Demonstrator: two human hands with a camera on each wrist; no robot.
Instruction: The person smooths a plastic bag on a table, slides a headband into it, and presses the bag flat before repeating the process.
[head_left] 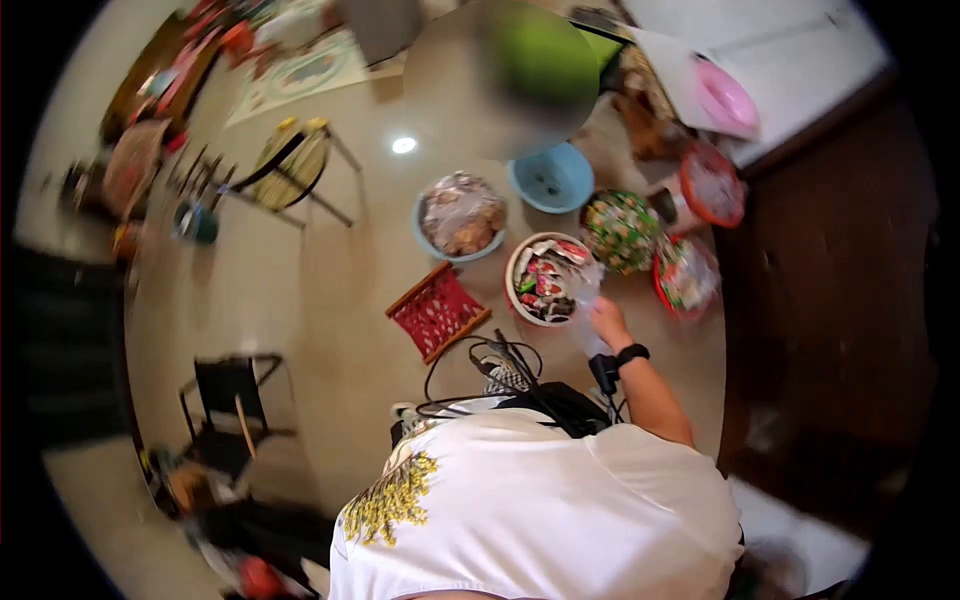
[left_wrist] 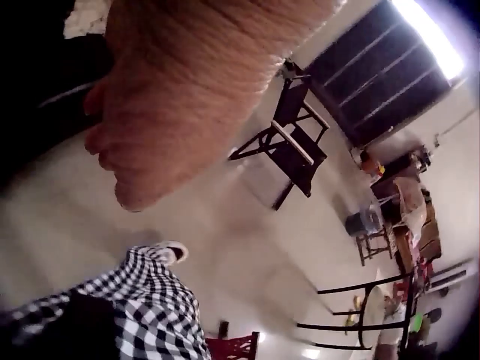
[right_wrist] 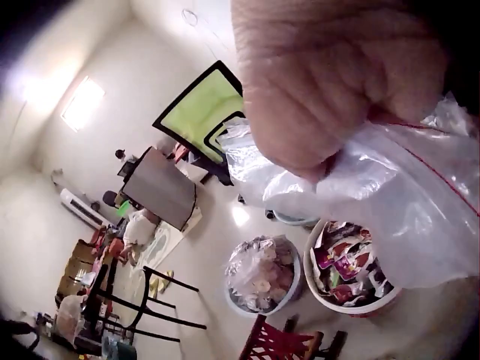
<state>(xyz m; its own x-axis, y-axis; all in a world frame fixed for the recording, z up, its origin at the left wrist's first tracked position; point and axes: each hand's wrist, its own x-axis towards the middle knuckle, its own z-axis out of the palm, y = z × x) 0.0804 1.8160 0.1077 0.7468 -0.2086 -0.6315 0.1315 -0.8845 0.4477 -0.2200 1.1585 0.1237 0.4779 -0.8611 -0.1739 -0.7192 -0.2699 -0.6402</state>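
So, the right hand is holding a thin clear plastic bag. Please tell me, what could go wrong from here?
The thin, clear plastic bag, held in the right hand, could slip or tear, since it looks flimsy and hangs loose.

The round white tub looks quite full of shiny multicoloured packets, so a careless tug might spill some.

The long black cables loop near the black-and-white checked trousers and could perhaps snag.

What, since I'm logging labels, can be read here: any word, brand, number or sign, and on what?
No readable text in any view.
Colourful packets in the white tub: too small and blurred.
Green-and-white pile: too blurred.
Clear bag in the right hand: no lettering visible.
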